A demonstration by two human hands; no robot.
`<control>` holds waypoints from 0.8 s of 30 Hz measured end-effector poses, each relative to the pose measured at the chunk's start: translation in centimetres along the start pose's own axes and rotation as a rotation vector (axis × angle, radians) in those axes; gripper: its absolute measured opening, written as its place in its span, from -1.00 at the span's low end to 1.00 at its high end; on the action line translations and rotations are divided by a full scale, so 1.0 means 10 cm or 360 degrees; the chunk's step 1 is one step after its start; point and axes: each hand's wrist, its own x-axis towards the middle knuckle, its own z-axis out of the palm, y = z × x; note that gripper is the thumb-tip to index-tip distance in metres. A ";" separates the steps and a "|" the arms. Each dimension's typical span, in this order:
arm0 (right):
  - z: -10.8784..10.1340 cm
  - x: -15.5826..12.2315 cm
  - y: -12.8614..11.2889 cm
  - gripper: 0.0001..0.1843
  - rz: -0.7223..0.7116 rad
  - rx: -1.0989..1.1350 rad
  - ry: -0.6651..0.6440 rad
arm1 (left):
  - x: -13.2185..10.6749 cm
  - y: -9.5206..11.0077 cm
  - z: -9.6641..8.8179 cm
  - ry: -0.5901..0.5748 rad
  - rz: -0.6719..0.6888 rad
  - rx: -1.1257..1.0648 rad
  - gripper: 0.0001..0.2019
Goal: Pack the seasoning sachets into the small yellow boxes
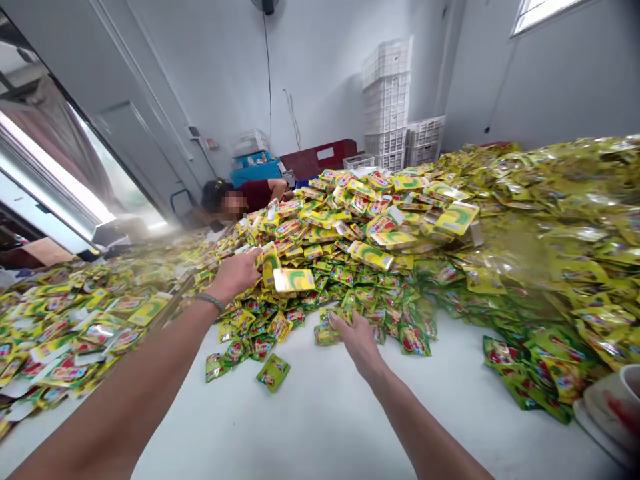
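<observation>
My left hand, a cord bracelet on its wrist, reaches to the left front of a big heap. Its fingers are closed at the edge of a small yellow box; a second yellow box lies beside it. At the heap's foot, my right hand is lowered with its fingers closed on a green packet; the fingertips are partly hidden. Loose green packets surround it, one single packet lying apart on the white table.
Yellow packets are piled along the right. More boxes and packets cover the left side, behind a low edge. A white tub stands at front right. A person leans behind the heap. White crates are stacked by the wall.
</observation>
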 end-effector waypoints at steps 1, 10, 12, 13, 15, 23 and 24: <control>0.00 0.00 0.00 -0.61 0.0012 -0.0012 -0.0001 | -0.11 0.01 0.01 0.0075 -0.0038 -0.0074 -0.48; 0.06 -0.03 0.06 -0.57 0.0149 0.0102 -0.0188 | -1.24 0.57 0.64 0.0061 -0.0232 -0.1794 -0.44; 0.06 -0.05 0.04 -0.54 0.0208 0.0253 -0.0302 | -1.38 0.74 0.82 -0.0072 -0.0333 -0.2138 -0.47; 0.06 -0.06 0.02 -0.53 0.0226 0.0313 -0.0333 | -1.42 0.80 0.88 -0.0118 -0.0419 -0.2289 -0.48; 0.04 -0.07 0.00 -0.50 0.0229 0.0360 -0.0332 | -1.45 0.87 0.97 -0.0139 -0.0623 -0.2559 -0.48; 0.00 -0.12 -0.11 -0.50 0.0321 0.0438 -0.0486 | -1.36 0.76 1.08 0.0195 -0.1024 -0.3053 -0.42; 0.01 -0.14 -0.12 -0.52 0.0323 0.0416 -0.0542 | -1.36 0.74 1.10 0.0167 -0.0996 -0.3049 -0.43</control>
